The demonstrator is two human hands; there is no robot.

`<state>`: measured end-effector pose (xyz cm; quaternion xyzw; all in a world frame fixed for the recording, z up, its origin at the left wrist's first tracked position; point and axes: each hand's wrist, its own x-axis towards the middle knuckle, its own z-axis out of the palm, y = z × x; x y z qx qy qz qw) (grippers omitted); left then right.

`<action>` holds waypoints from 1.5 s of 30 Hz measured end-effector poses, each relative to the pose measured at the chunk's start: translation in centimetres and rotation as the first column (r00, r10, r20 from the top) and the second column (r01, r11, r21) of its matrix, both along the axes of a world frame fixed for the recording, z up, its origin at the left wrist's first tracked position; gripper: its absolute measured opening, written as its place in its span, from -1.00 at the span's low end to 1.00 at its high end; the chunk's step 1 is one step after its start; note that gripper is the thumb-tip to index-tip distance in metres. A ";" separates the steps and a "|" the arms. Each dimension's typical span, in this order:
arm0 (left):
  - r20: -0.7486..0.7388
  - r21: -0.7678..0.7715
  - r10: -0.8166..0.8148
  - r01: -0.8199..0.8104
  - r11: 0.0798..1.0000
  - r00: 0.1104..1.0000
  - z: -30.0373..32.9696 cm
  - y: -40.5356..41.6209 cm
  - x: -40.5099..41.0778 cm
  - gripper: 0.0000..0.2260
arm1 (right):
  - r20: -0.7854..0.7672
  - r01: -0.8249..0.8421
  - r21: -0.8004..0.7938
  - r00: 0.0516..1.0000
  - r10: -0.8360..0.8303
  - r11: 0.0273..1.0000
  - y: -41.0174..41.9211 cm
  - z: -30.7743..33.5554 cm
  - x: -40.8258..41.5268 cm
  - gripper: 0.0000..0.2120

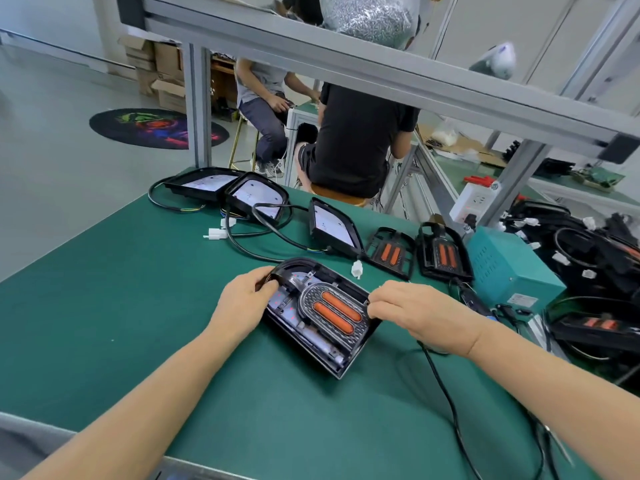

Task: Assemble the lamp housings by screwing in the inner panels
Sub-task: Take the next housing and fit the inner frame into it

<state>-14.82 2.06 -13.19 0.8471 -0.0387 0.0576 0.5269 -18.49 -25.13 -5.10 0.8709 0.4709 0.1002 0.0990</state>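
Head view: lamp housing (313, 336) sits mid-mat, right in front of me. Glossy black plastic shell, rounded at the far end, squared corner toward me. Inner panel (337, 315) lies inside it: oval, dotted-texture bezel, two orange pill-shaped lenses. Pale board with red specks shows beside it.

My left hand (244, 301) grips the housing's rounded left rim, fingers curled over the edge. My right hand (414, 311) pinches the panel's right edge at the housing wall.

Three more housings (258, 199) lie open-face-up at the mat's far side, white inside, black cables (249, 237) with white connectors (216, 233) trailing. Two loose panels (391, 252) lie just right of them, black frames, same orange lenses. Teal metal box (507, 268) with vent slots; its label is too small to read. Pile of black parts far right.

Surface: green bench mat (121, 306), matte. Aluminium frame rail (346, 67) overhead. Two people sit at the next bench, grey floor, cardboard boxes behind.
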 end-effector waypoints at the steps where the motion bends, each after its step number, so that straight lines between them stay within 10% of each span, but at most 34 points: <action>1: 0.006 0.031 -0.004 0.004 1.000 1.000 0.1 0.0 0.0 -0.76 | 0.004 0.001 0.016 1.000 -0.001 1.000 0.0 0.1 0.1 -0.63; 11: -0.028 0.348 -0.019 0.027 0.937 0.999 0.7 -0.5 1.9 -0.59 | -0.139 0.119 0.198 0.986 -0.093 0.973 0.7 -1.4 -1.5 -0.69; 16: -0.044 0.694 -0.084 0.091 0.715 0.995 0.9 -0.5 2.0 -0.56 | -0.416 0.425 0.520 0.884 -0.215 0.741 0.9 -3.6 -2.5 -0.84; 20: 0.003 0.843 -0.070 0.035 0.537 0.998 0.4 -1.7 1.4 -0.52 | -0.628 0.639 0.453 0.724 -0.286 0.622 2.4 -5.3 -3.0 -0.71; 30: -0.048 0.497 -0.066 0.081 0.864 0.997 1.2 -0.5 3.3 -0.51 | -0.692 0.717 0.498 0.667 -0.275 0.488 3.0 -6.1 -4.1 -0.58; 35: -0.057 0.356 -0.008 0.028 0.934 0.998 3.1 -0.3 3.9 -0.59 | -0.558 0.768 0.553 0.629 -0.541 0.323 -1.9 -5.0 -4.3 -0.58; 40: 0.121 0.313 -0.128 0.085 0.946 0.984 5.6 -4.9 3.6 -0.78 | -0.411 0.914 0.392 0.277 -0.869 0.106 -8.7 -4.7 -4.3 -0.59; 45: -0.024 0.485 -0.363 0.328 0.811 0.932 7.3 -11.6 4.0 -0.86 | -0.331 0.987 0.159 0.045 -0.942 -0.008 -11.0 -5.9 -4.4 -0.59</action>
